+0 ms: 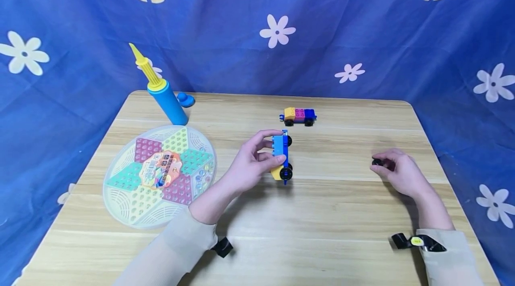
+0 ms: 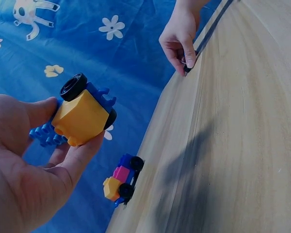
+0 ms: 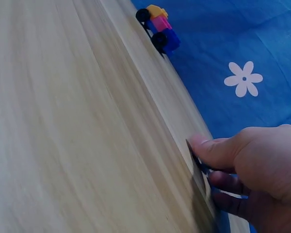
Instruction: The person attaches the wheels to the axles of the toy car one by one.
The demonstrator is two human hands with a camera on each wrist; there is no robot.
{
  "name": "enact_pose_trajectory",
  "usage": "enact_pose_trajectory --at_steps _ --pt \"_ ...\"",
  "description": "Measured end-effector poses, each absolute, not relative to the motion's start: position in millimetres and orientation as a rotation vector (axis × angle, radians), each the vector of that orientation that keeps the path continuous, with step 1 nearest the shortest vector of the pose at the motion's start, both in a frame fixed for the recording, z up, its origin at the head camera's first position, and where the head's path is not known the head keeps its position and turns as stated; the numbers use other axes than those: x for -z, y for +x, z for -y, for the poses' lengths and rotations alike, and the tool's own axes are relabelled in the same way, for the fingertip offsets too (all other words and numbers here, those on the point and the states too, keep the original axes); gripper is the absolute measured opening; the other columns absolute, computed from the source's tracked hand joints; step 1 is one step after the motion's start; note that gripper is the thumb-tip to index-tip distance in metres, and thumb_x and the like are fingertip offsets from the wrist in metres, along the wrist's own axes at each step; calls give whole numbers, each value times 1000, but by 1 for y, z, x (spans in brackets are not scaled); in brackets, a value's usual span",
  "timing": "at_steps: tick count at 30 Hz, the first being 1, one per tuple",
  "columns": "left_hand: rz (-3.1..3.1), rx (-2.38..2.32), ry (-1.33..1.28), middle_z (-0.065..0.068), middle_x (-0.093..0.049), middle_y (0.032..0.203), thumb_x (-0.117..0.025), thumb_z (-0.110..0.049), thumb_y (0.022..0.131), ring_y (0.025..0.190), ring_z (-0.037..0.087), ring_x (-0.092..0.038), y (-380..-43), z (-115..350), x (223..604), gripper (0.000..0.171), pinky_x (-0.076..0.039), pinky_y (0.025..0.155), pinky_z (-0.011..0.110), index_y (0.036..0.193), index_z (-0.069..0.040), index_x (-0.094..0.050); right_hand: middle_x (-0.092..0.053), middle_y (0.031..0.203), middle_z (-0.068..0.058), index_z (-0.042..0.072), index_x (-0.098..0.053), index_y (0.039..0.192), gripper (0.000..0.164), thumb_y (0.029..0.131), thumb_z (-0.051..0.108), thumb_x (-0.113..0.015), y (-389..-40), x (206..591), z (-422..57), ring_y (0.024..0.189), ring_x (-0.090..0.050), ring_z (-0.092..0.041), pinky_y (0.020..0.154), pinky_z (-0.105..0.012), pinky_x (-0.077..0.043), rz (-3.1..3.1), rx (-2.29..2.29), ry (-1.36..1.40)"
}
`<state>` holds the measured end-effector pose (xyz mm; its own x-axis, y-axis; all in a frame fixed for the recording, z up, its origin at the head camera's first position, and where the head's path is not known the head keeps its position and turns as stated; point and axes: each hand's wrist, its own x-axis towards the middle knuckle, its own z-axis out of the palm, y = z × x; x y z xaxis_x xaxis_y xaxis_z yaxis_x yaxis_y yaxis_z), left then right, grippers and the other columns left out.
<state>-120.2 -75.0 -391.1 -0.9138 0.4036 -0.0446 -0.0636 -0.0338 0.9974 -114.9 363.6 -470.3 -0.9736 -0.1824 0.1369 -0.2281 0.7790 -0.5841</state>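
Observation:
My left hand (image 1: 251,161) grips a toy block car (image 1: 278,152) tipped on its side above the table. Light blue and yellow bricks sit on its dark blue base, and black wheels face right. In the left wrist view, the car's yellow end brick (image 2: 82,119) faces the camera between thumb and fingers. Over at the right side of the table, my right hand (image 1: 402,172) pinches a small black wheel (image 1: 377,161) between thumb and fingertips. The right wrist view shows the hand (image 3: 262,165) low by the tabletop, with the wheel mostly hidden.
A second toy car (image 1: 299,116), yellow, pink and blue, stands on its wheels at the back. To the left lie a round Chinese checkers board (image 1: 116,205), a blue and yellow hand pump (image 1: 166,103) and a small blue piece (image 1: 186,99). A blue flowered cloth (image 1: 225,31) hangs behind the table.

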Motion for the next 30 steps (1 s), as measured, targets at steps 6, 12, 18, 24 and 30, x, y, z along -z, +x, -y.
enact_pose_trajectory --at_steps 6,12,18,24,30 --pt "-1934 -2004 363 18 -60 127 -74 -2 99 92 29 -74 -119 74 390 55 -60 73 31 147 -22 -57 -65 106 -12 -2 -71 124 26 100 7 -74 -114 463 -350 84 -60 -13 70 -13 -45 2790 -1028 351" --pt "-1953 -1990 378 17 -61 128 -76 -4 98 91 30 -73 -119 71 388 56 -61 78 34 147 -23 -58 -65 106 -9 -3 -71 124 30 94 -9 -75 -117 441 -326 85 -58 -6 72 -10 -47 2608 -1140 470" --pt "-1988 -1978 413 17 -62 127 -77 -4 98 88 30 -72 -120 67 389 56 -60 76 33 147 -22 -58 -66 109 -10 -2 -72 126 41 89 -19 -74 -116 414 -298 88 -57 -10 72 -10 -48 2462 -1253 564" --pt "-2046 -1931 450 15 -61 128 -77 -7 98 91 31 -71 -122 65 391 54 -61 78 37 146 -25 -60 -64 118 -17 -8 -68 130 49 86 -29 -68 -109 397 -266 93 -61 -15 80 -13 -54 2334 -1412 682" --pt "-2067 -1888 483 15 -60 127 -78 -8 98 92 30 -71 -122 61 392 54 -61 79 38 146 -24 -59 -66 115 -13 -6 -71 124 46 83 -27 -73 -104 382 -233 91 -63 -17 82 -19 -55 2265 -1416 809"
